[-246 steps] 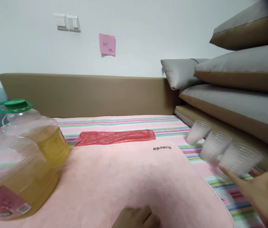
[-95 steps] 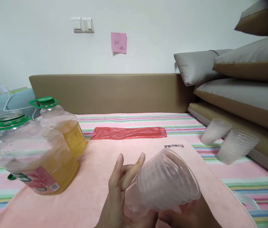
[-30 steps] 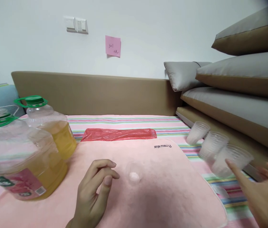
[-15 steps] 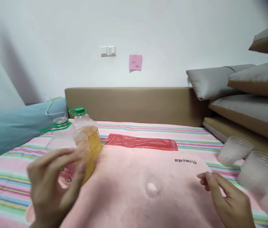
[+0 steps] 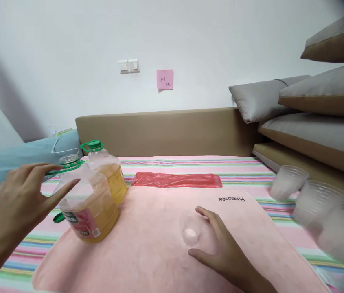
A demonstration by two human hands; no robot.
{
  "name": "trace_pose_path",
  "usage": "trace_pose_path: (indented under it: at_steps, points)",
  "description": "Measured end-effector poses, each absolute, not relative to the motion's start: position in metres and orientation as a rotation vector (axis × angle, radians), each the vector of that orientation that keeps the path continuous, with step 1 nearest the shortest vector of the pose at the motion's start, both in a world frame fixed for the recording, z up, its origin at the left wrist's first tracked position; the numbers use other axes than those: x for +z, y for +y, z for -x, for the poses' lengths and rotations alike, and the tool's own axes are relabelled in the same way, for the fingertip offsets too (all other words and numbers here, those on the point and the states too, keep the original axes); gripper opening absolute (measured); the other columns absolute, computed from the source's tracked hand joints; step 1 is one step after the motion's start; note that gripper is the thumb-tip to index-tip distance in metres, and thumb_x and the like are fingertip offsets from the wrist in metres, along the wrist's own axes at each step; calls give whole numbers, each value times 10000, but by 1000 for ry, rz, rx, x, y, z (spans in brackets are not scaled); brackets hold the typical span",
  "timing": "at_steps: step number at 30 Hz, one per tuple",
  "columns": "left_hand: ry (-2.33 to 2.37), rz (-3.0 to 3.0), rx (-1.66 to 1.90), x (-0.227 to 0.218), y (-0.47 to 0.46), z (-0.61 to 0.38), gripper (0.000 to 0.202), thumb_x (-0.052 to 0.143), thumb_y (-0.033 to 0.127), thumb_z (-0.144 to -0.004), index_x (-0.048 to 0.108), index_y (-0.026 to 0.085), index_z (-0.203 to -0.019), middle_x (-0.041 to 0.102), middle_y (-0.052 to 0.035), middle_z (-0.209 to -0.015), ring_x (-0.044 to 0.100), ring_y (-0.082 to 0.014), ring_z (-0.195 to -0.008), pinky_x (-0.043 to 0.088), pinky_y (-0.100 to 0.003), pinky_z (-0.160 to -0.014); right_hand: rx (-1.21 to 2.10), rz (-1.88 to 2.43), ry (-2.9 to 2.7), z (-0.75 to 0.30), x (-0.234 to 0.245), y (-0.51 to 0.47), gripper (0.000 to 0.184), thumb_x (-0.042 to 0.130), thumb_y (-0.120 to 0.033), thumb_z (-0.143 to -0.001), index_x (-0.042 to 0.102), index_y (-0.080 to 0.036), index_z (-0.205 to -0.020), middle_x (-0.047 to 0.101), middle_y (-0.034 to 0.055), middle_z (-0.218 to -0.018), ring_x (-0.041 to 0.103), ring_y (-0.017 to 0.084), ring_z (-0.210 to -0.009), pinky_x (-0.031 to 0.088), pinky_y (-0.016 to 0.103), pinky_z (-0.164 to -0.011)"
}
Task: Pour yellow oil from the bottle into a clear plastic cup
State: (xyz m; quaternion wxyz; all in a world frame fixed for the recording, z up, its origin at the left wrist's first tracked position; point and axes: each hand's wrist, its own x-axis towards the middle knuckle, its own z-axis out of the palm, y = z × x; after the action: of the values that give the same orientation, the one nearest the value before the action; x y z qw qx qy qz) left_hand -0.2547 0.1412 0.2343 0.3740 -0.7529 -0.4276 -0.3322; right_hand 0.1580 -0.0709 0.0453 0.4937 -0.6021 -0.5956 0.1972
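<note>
Head view: lower left, left hand [image 5: 22,195], fingers spread, at open bottle [image 5: 88,207]; right hand [image 5: 220,248], fingers apart, steadied cup [image 5: 190,230] on soft towel [image 5: 147,260].

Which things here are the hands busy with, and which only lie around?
In use: left hand by the open oil bottle; right hand around the small clear cup on the pink towel.
Lying about: capped oil bottle, red plastic bag, three clear cups at the right, pink note, cushions.
</note>
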Motion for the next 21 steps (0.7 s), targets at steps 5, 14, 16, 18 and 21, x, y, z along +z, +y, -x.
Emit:
trace_pose_path:
  at_steps: [5,14,16,18,21]
  points:
    - [-989,1842,-806,233,139,252,513,464,607,-1002,648,149,-1141,711,-165,-1070,637,-394,-1086,495,-501,-1002,559,1448,-1467,-160,53,-63,901,808,-411,-832,313,-353,-1582,393,62,-1552,392,286,-1422,369,515,-1185]
    - [-929,1954,-729,241,132,234,559,341,599,-1030,623,141,-1183,716,-160,-1057,640,-374,-1042,475,-446,-914,495,1433,-1428,-153,41,-49,748,705,-387,-892,357,-337,-1552,501,63,-1438,465,272,-1355,409,495,-1152]
    - [-969,1968,-709,241,129,229,541,315,602,-1031,608,173,-1181,710,-119,-1000,660,-341,-979,454,-406,-828,479,1447,-1403,-151,37,-46,763,708,-390,-896,337,-333,-1560,498,69,-1449,474,276,-1346,427,493,-1136]
    - [-1040,1987,-701,241,127,225,501,325,599,-1025,600,200,-1149,691,-77,-930,665,-303,-896,418,-368,-753,469,1453,-1397,-150,35,-44,774,706,-384,-895,324,-315,-1565,503,83,-1446,481,287,-1341,426,505,-1135]
    - [-1119,2024,-670,239,129,222,418,401,575,-1004,574,200,-1069,659,-68,-904,631,-287,-862,402,-349,-740,454,1459,-1401,-148,34,-42,768,693,-369,-896,319,-306,-1563,512,89,-1437,481,290,-1345,408,524,-1144]
